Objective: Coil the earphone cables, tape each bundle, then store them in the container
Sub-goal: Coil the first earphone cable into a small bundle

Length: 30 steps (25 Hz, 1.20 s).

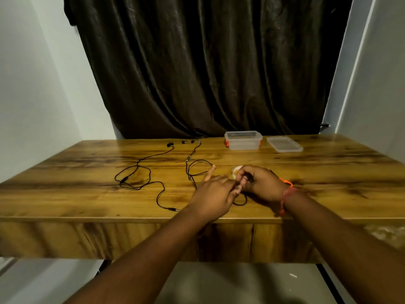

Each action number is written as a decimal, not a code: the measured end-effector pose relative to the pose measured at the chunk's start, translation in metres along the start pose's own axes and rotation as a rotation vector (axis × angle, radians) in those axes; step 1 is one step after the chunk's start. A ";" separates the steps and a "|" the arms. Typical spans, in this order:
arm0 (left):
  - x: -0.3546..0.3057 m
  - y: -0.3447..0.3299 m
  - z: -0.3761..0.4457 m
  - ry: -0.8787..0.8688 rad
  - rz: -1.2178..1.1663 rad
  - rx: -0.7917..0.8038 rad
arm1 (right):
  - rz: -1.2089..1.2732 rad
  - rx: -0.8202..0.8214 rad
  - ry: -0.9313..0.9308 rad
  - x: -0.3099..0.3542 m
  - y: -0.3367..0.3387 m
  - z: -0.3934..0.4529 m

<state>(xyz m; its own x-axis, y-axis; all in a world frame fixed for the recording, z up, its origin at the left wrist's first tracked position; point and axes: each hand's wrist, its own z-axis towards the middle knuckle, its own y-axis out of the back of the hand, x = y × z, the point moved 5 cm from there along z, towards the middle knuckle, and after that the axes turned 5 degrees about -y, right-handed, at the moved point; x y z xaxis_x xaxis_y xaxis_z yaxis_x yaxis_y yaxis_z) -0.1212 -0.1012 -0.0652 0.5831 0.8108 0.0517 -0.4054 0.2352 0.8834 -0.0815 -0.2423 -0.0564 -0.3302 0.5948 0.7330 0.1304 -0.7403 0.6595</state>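
Two black earphone cables lie uncoiled on the wooden table (65,194). The left earphone cable (140,172) sprawls loose, its jack near the front edge. The middle earphone cable (192,167) runs from its earbuds at the back down under my hands, and a small loop of it shows below them. My left hand (213,191) pinches this cable with its index finger stretched out. My right hand (260,183) is curled around the same cable, fingertips touching the left hand's. A tape roll (236,171) sits just behind my right hand, mostly hidden by it.
A clear plastic container (243,141) with orange clips stands open at the back of the table, with its lid (284,144) lying flat to its right. A dark curtain hangs behind the table. Walls close in on both sides.
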 end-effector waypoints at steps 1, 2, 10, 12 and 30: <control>0.001 -0.002 0.002 0.050 -0.057 -0.038 | 0.150 -0.082 0.006 0.003 -0.005 0.002; 0.005 -0.003 0.005 0.107 -0.113 -0.070 | 0.312 -0.145 -0.006 0.003 -0.011 0.005; 0.029 0.003 0.011 0.223 -0.403 -0.337 | 0.844 -0.319 -0.068 0.000 -0.033 0.033; 0.034 0.003 0.010 0.256 -0.498 -0.357 | 0.511 -0.310 0.063 0.011 -0.029 0.030; 0.046 -0.014 0.003 0.501 -1.139 -0.199 | 0.306 -0.435 0.231 0.014 -0.013 0.034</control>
<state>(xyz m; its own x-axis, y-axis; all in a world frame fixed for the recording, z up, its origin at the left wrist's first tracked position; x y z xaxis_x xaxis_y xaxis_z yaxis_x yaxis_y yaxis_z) -0.0867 -0.0689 -0.0741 0.3577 0.1989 -0.9124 0.0267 0.9745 0.2229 -0.0561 -0.2136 -0.0493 -0.5396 0.2855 0.7920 -0.1283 -0.9576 0.2578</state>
